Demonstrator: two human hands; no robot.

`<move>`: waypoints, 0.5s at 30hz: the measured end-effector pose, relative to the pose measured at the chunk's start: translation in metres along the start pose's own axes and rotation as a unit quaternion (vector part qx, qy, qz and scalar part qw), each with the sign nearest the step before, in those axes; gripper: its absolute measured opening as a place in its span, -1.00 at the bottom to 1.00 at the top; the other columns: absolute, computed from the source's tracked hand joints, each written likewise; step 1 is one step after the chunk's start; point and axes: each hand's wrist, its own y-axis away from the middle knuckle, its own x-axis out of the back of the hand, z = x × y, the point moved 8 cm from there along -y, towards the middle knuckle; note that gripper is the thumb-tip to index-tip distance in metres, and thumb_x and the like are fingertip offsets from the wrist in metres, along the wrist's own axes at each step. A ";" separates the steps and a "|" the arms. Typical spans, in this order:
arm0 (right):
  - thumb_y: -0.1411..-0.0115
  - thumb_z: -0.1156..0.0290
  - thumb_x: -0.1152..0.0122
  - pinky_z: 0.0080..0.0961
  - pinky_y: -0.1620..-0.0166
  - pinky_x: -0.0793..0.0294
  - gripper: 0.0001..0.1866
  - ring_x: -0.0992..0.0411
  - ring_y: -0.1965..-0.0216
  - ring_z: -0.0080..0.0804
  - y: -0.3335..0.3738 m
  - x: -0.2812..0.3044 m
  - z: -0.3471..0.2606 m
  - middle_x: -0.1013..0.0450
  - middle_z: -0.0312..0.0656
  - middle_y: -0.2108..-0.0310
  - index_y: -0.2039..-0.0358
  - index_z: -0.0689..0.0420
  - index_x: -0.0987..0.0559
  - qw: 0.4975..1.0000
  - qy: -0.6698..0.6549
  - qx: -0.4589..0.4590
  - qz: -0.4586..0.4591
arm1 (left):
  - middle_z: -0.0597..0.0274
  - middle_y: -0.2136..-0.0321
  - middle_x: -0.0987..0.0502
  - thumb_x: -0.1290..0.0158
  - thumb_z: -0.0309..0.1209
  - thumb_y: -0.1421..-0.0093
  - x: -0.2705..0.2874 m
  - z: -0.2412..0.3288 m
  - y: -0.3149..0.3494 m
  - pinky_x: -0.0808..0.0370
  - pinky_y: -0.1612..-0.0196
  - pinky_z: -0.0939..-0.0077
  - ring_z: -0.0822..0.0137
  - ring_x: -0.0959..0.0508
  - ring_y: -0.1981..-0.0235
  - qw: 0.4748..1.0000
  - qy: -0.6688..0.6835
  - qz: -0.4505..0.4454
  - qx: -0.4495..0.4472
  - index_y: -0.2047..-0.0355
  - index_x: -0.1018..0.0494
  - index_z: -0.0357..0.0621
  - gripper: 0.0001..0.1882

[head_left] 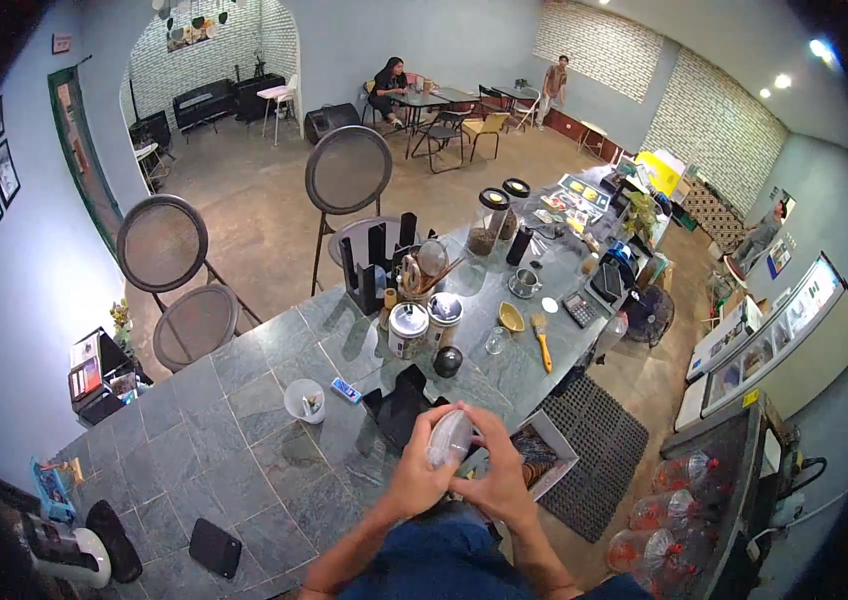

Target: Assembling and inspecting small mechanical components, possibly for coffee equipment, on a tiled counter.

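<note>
Between my two hands, over the counter's near edge, is a clear, rounded glass or plastic piece (451,440); its exact kind I cannot make out. My left hand (418,480) curls round its left side. My right hand (497,472) grips it from the right, and the fingertips of both hands come close together at its top. Just beyond my hands lies a black angular tray or stand (401,408), partly hidden by them. A dark round-topped object (448,361) and a small blue-and-white packet (347,390) are on the counter beyond.
The tiled counter (244,470) also bears a white cup (305,402), lidded jars (408,330), a brush (542,343), a small yellow bowl (511,317) and a black phone-like object (215,547). An open box (554,455) sits right of my hands; red-capped bottles (679,505) stand farther right.
</note>
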 end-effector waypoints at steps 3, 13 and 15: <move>0.15 0.38 -0.69 -0.17 -0.33 -0.39 0.07 -0.35 -0.34 -0.01 0.007 0.004 -0.008 -0.33 0.04 -0.35 -0.39 0.17 -0.32 0.994 0.083 0.061 0.024 | 0.07 -0.16 -0.45 -0.10 -0.54 -0.34 -0.002 0.005 -0.001 -0.36 -0.30 0.33 0.26 -0.44 -0.22 1.000 0.011 0.023 -0.006 -0.29 -0.28 -0.22 -0.48; 0.00 0.38 -0.66 -0.26 -0.31 -0.43 -0.05 -0.36 -0.33 -0.21 0.021 0.031 0.038 -0.35 -0.04 -0.35 -0.38 0.22 -0.36 0.931 -0.297 -0.109 0.182 | -0.02 -0.51 -0.17 -0.02 -0.53 -0.39 -0.006 -0.011 -0.016 -0.33 -0.39 0.27 0.20 -0.36 -0.40 0.973 0.221 -0.045 0.059 -0.29 -0.36 -0.36 -0.53; -0.16 0.45 -0.55 -0.43 -0.23 -0.48 -0.29 -0.43 -0.21 -0.40 0.028 0.018 0.080 -0.47 -0.14 -0.22 -0.29 0.26 -0.45 0.920 -0.332 -0.203 0.053 | 0.00 -0.54 -0.07 -0.04 -0.57 -0.37 -0.008 -0.003 -0.016 -0.27 -0.43 0.21 0.14 -0.29 -0.46 0.980 0.173 -0.069 0.064 -0.27 -0.39 -0.37 -0.54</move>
